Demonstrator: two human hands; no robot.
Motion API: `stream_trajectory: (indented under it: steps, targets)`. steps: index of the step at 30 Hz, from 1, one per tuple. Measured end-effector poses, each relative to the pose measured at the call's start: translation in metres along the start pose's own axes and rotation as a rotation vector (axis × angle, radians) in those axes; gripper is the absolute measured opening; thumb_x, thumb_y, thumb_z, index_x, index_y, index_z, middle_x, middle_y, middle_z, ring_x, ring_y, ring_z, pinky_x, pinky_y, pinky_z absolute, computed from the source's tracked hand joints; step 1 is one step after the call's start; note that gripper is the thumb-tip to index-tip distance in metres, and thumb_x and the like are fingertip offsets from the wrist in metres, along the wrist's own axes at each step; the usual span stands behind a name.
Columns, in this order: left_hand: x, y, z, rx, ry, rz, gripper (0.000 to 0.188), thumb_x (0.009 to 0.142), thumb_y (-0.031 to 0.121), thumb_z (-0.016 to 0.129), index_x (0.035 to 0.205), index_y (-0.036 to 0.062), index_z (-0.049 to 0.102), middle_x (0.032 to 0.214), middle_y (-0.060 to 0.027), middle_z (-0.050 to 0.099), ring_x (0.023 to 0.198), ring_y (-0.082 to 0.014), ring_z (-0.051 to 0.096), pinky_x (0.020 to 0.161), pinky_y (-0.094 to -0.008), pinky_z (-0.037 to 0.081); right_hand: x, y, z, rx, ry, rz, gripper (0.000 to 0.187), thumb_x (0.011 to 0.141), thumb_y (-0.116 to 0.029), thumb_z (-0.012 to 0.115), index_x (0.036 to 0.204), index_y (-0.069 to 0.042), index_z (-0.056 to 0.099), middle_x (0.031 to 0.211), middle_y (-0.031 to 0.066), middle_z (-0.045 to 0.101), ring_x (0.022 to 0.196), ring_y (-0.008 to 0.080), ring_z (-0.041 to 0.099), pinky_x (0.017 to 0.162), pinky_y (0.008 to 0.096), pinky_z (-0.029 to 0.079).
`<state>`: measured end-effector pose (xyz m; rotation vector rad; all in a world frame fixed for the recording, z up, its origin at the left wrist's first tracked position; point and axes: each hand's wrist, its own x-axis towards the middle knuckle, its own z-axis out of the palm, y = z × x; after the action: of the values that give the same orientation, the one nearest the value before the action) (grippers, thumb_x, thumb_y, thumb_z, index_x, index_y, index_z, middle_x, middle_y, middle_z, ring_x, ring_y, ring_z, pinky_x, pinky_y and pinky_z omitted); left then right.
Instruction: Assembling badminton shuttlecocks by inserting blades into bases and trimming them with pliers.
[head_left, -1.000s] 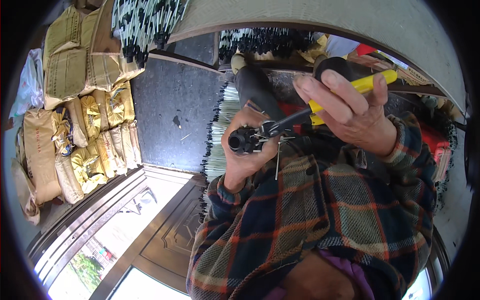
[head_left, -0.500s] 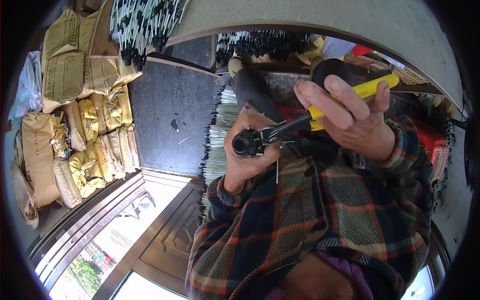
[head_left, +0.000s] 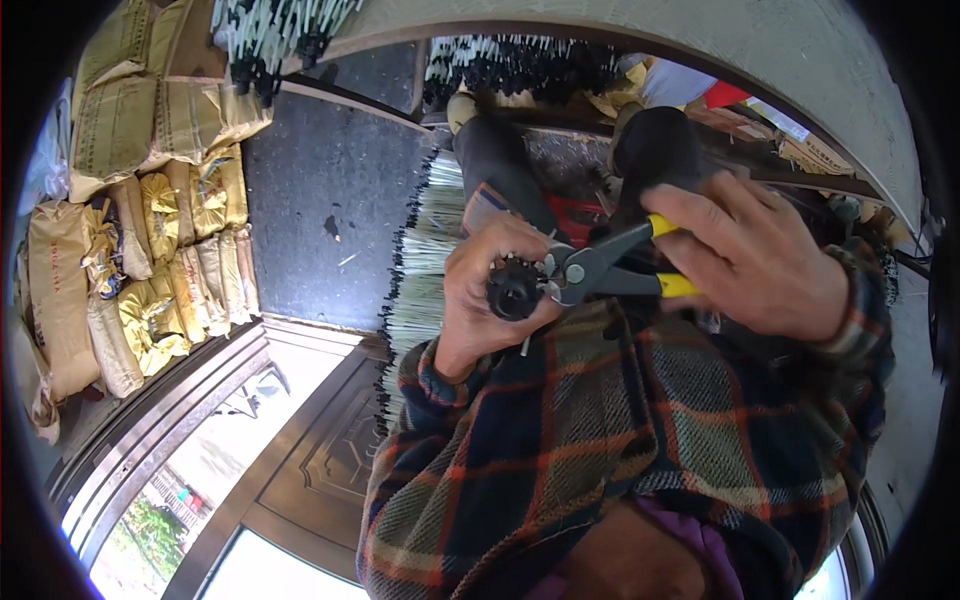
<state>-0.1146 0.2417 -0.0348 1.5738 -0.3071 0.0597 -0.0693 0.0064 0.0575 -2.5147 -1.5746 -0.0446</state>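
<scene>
My left hand (head_left: 472, 275) is closed around a dark cylindrical piece (head_left: 515, 290), its round black end facing up and small pale stubs showing at its rim. In my right hand (head_left: 765, 250) is a pair of cutting pliers (head_left: 590, 268) with yellow grips. The handles are spread, and the fingers blur slightly. The plier jaws lie against the right side of the black piece, close to the stubs and my left thumb. Whether the jaws bite on a stub I cannot tell.
Bundles of pale sticks with black ends (head_left: 425, 270) lie left of my legs; more bundles (head_left: 285, 40) rest at the upper left. Brown and yellow sacks (head_left: 75, 310) are stacked at left. A pale tabletop (head_left: 640, 30) curves across the far side. A panelled door (head_left: 335, 460) stands lower left.
The pliers have turned to lie flatter, and their handles have spread apart. My right hand has moved lower and turned over, back upward. The dark piece has shifted slightly right.
</scene>
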Motion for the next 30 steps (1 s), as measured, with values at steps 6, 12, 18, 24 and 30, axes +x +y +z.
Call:
stream_trajectory:
  steps: [6, 12, 18, 24, 30]
  targets:
    - [-0.009, 0.001, 0.001, 0.155, -0.220, 0.171, 0.036, 0.052, 0.014, 0.073, 0.083, 0.0062, 0.057, 0.079, -0.0053, 0.062, 0.073, -0.0229, 0.060, 0.065, -0.0314, 0.043, -0.015, 0.036, 0.019, 1.323, -0.697, 0.090, 0.049, 0.082, -0.048, 0.051, 0.082, 0.001, 0.052, 0.076, 0.0192, 0.059, 0.058, 0.0298, 0.061, 0.052, 0.0334, 0.048]
    - [0.004, 0.022, 0.010, 0.157, -0.344, 0.187, 0.046, 0.057, 0.024, 0.079, 0.092, 0.0017, 0.061, 0.078, -0.0074, 0.062, 0.074, -0.0229, 0.062, 0.066, -0.0307, 0.044, -0.055, 0.013, 0.066, 2.232, -0.807, 0.365, 0.048, 0.090, -0.046, 0.039, 0.080, 0.001, 0.047, 0.074, 0.0196, 0.059, 0.063, 0.0204, 0.064, 0.049, 0.0271, 0.052]
    - [0.006, 0.012, -0.003, -0.028, -0.497, 0.178, 0.057, 0.047, 0.025, 0.084, 0.094, -0.0006, 0.063, 0.078, -0.0080, 0.063, 0.071, -0.0210, 0.061, 0.062, -0.0313, 0.042, -0.031, -0.001, 0.074, 2.395, -0.703, 0.347, 0.062, 0.082, -0.045, 0.056, 0.108, 0.008, 0.036, 0.080, 0.0192, 0.060, 0.058, 0.0229, 0.064, 0.049, 0.0250, 0.053]
    - [0.006, -0.002, -0.009, -0.051, -0.104, 0.105, 0.054, 0.046, 0.024, 0.084, 0.093, 0.0035, 0.064, 0.074, -0.0038, 0.061, 0.063, -0.0166, 0.054, 0.061, -0.0279, 0.038, -0.003, -0.007, 0.017, 0.533, -0.039, 0.157, 0.061, 0.070, -0.030, 0.072, 0.116, -0.002, 0.043, 0.101, 0.0182, 0.053, 0.078, 0.0296, 0.059, 0.063, 0.0327, 0.049]
    - [0.017, 0.008, -0.009, -0.157, -0.240, -0.069, 0.062, 0.044, 0.020, 0.085, 0.098, -0.0022, 0.063, 0.082, -0.0087, 0.064, 0.069, -0.0175, 0.057, 0.063, -0.0285, 0.041, 0.001, 0.024, -0.008, 1.208, -0.707, 0.312, 0.040, 0.092, -0.028, 0.042, 0.120, 0.000, 0.039, 0.071, 0.0135, 0.060, 0.054, 0.0239, 0.062, 0.047, 0.0287, 0.050]
